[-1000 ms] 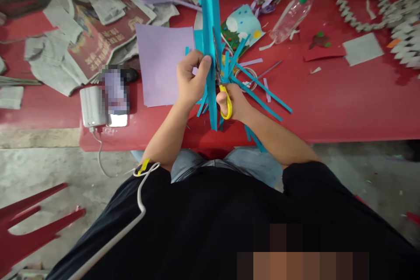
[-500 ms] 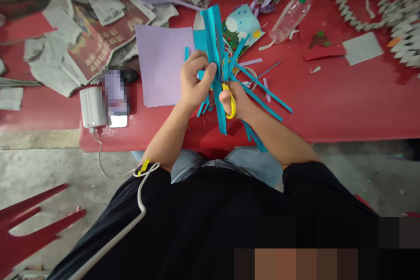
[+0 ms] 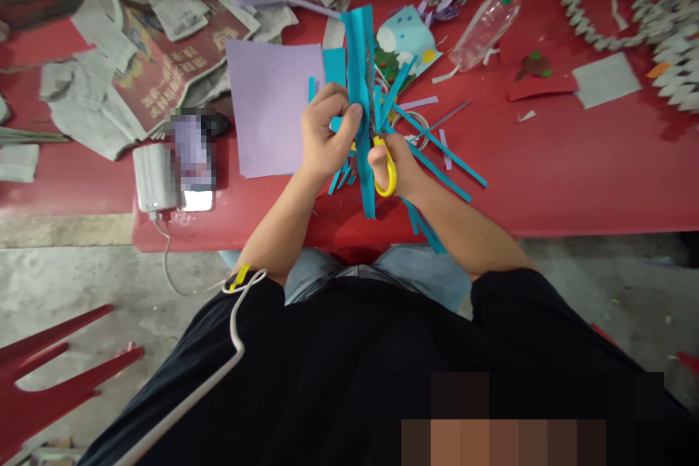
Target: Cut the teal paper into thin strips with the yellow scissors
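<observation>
A strip of folded blue paper (image 3: 357,51) stands nearly upright in front of me, pinched between the thumb and fingers of my left hand (image 3: 329,129). My right hand (image 3: 400,166) grips yellow-handled scissors (image 3: 389,173), whose blades run along the right edge of the paper; how far they are apart is hard to see. Cut blue strips (image 3: 442,160) lie crossed on the table beside and under my right forearm. Left of my left hand rests a stack of lilac paper sheets (image 3: 276,105).
The red table (image 3: 590,175) also bears crumpled newspaper (image 3: 87,102), a power bank (image 3: 154,176) with a cable, a blurred phone (image 3: 192,153), a clear bottle (image 3: 486,33), a patterned card (image 3: 407,36) and paper chains (image 3: 590,25). A red plastic chair (image 3: 54,371) stands at the lower left.
The blue paper has tilted slightly, its top moving right and its lower end a little left. The scissors and my right hand have shifted slightly right. Both grips stay the same.
</observation>
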The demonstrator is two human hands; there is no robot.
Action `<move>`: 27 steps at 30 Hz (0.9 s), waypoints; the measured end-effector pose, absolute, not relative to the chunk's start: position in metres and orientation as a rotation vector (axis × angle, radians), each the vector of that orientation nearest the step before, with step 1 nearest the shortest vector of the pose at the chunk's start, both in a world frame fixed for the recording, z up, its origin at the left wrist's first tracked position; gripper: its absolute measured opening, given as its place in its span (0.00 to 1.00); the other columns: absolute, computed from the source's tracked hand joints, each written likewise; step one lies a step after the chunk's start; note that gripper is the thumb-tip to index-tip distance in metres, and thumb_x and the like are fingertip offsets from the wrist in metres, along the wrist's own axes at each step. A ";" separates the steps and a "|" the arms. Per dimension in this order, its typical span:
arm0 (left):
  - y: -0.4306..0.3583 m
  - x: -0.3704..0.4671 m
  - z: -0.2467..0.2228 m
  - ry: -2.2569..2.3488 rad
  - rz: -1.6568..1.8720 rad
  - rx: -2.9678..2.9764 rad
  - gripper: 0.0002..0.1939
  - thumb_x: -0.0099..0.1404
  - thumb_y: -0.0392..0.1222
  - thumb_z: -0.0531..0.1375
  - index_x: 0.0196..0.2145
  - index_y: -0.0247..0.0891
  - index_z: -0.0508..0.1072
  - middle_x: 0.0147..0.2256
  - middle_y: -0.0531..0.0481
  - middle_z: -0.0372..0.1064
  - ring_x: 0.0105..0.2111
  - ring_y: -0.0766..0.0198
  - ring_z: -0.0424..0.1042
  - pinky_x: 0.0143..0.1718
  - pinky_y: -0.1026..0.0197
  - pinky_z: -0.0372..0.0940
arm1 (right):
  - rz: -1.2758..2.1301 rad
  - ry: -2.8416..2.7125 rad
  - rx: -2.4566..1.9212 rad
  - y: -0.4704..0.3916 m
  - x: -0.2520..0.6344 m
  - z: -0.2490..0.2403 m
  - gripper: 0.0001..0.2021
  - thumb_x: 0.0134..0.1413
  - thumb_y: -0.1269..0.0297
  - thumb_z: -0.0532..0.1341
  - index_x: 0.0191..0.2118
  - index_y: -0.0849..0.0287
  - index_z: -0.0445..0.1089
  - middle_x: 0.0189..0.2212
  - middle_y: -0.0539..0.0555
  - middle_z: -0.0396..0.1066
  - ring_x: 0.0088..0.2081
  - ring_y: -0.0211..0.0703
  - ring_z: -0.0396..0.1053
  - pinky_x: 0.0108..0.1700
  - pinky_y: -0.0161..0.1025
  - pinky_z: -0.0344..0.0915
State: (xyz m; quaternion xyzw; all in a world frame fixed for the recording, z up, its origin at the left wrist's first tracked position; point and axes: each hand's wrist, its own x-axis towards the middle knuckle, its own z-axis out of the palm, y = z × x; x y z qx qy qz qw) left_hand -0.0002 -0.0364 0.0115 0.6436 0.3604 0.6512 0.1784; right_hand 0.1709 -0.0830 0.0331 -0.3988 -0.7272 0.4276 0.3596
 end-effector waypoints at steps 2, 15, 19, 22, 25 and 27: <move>-0.037 0.000 0.012 1.035 1.833 1.809 0.35 0.78 0.72 0.60 0.26 0.41 0.57 0.30 0.50 0.57 0.34 0.58 0.73 0.43 0.47 0.76 | 1.043 -1.893 -0.992 -0.083 0.171 0.031 0.39 0.65 0.17 0.50 0.27 0.51 0.49 0.24 0.48 0.46 0.29 0.43 0.47 0.32 0.47 0.45; -0.037 -0.001 0.012 1.096 1.778 1.733 0.37 0.75 0.75 0.61 0.26 0.42 0.57 0.30 0.49 0.56 0.33 0.57 0.70 0.43 0.46 0.75 | 0.977 -1.894 -0.976 -0.081 0.169 0.028 0.43 0.59 0.10 0.44 0.25 0.51 0.46 0.22 0.47 0.43 0.27 0.40 0.43 0.30 0.46 0.40; -0.038 -0.001 0.012 1.074 1.796 1.724 0.36 0.75 0.74 0.62 0.26 0.42 0.57 0.30 0.49 0.56 0.33 0.57 0.68 0.43 0.46 0.73 | 0.989 -1.903 -0.970 -0.081 0.169 0.029 0.44 0.57 0.09 0.44 0.24 0.51 0.45 0.21 0.47 0.42 0.26 0.39 0.43 0.30 0.46 0.39; -0.038 -0.001 0.012 1.074 1.804 1.732 0.36 0.76 0.73 0.62 0.26 0.42 0.58 0.30 0.49 0.56 0.33 0.57 0.68 0.43 0.46 0.73 | 0.991 -1.906 -0.972 -0.081 0.169 0.030 0.44 0.58 0.09 0.43 0.24 0.52 0.46 0.21 0.47 0.43 0.26 0.39 0.44 0.31 0.47 0.39; -0.036 -0.002 0.011 1.073 1.823 1.743 0.36 0.76 0.72 0.62 0.26 0.42 0.57 0.30 0.49 0.56 0.32 0.58 0.67 0.42 0.47 0.72 | 0.988 -1.891 -0.974 -0.081 0.169 0.032 0.44 0.57 0.09 0.43 0.24 0.51 0.46 0.20 0.47 0.44 0.26 0.39 0.44 0.31 0.47 0.39; -0.035 -0.002 0.010 1.074 1.837 1.750 0.36 0.76 0.72 0.62 0.26 0.42 0.57 0.29 0.50 0.55 0.31 0.58 0.67 0.41 0.48 0.72 | 1.019 -1.880 -0.988 -0.080 0.169 0.032 0.44 0.56 0.09 0.44 0.24 0.51 0.47 0.20 0.47 0.44 0.27 0.40 0.44 0.31 0.47 0.40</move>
